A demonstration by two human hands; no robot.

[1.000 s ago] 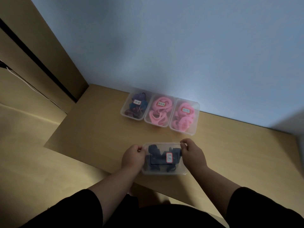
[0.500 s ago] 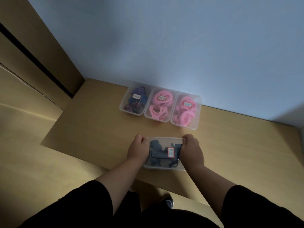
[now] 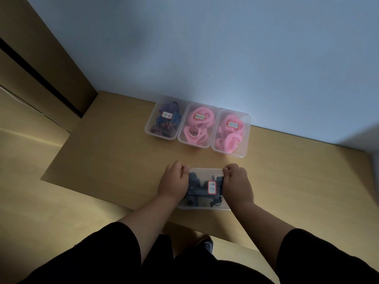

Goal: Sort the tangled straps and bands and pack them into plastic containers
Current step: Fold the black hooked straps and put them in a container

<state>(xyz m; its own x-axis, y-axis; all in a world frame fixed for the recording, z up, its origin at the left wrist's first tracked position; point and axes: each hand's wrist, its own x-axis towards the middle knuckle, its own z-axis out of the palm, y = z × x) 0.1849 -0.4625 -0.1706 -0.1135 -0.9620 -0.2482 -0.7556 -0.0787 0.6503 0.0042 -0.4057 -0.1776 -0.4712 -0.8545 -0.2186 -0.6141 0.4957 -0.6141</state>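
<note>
While both hands (image 3: 206,182) grip lidded container (image 3: 205,206), dark straps (image 3: 195,186) inside half hidden, label (image 3: 212,187) unreadable

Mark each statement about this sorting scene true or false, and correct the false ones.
1. Three lidded containers stand in a row by the wall. True: the purple-and-blue container, the middle pink container and the right pink container.
2. Both hands grip the near container. True: the left hand and right hand hold the near container at its sides.
3. The near container holds pink bands. False: its contents are dark.
4. The middle pink container is stacked on another one. False: it stands on the table between its neighbours.
5. The near container carries a label. True: a white label sits on its lid.
</note>
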